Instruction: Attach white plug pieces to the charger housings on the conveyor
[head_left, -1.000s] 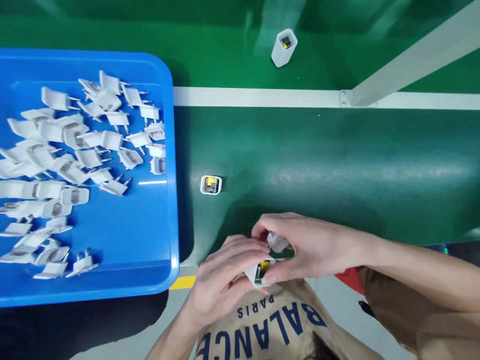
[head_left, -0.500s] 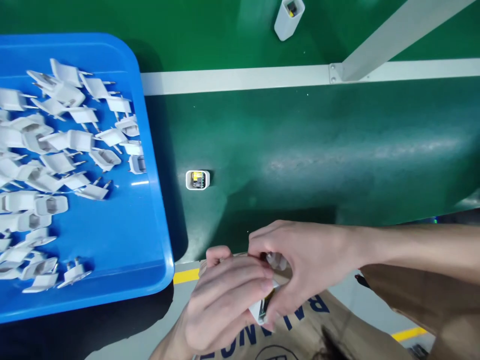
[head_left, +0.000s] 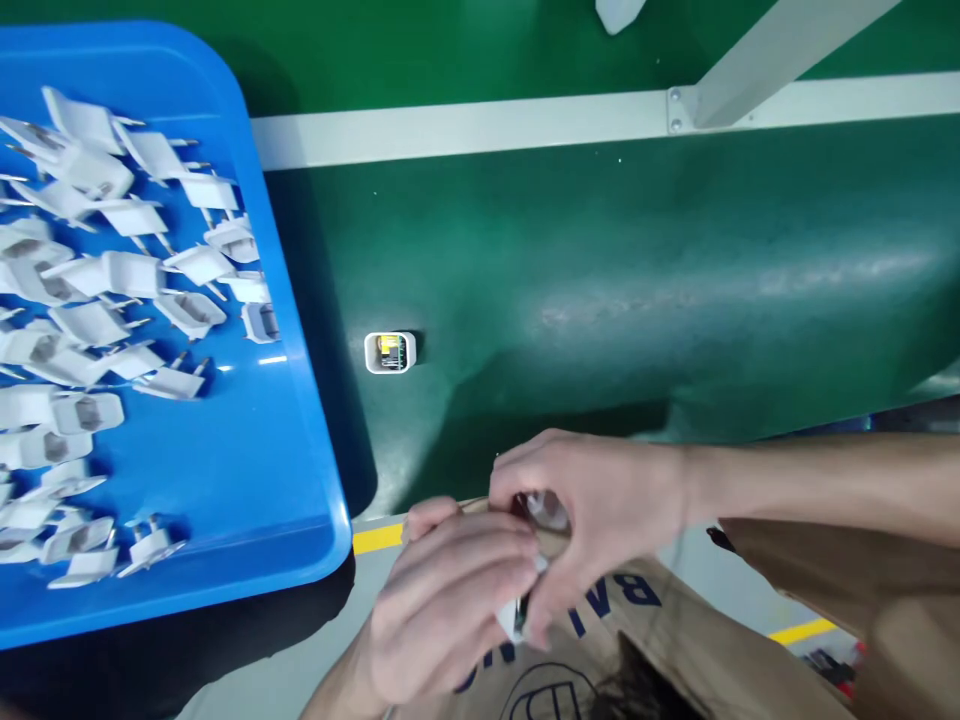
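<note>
Close to my body, my left hand (head_left: 450, 605) is wrapped around a small white charger housing (head_left: 510, 620), mostly covered by its fingers. A dark circuit part shows at the housing's open end. My right hand (head_left: 592, 505) meets it from the right, its thumb pressed against that open end and its fingertips curled beside the left fingers. On the green mat a second white charger housing (head_left: 390, 353) stands with its open end up, showing yellow and black components inside.
A blue tray (head_left: 300, 500) at the left holds many white plug covers with metal pins (head_left: 176, 380). A white rail (head_left: 465, 132) crosses the green bench, joined by a slanted post (head_left: 780, 60). Beyond it, another white housing (head_left: 619, 12) is cut by the top edge.
The view has shifted slightly, so the far housing has moved partly out of the top. Both hands keep hold of the housing; less of its inner circuit part shows now.
</note>
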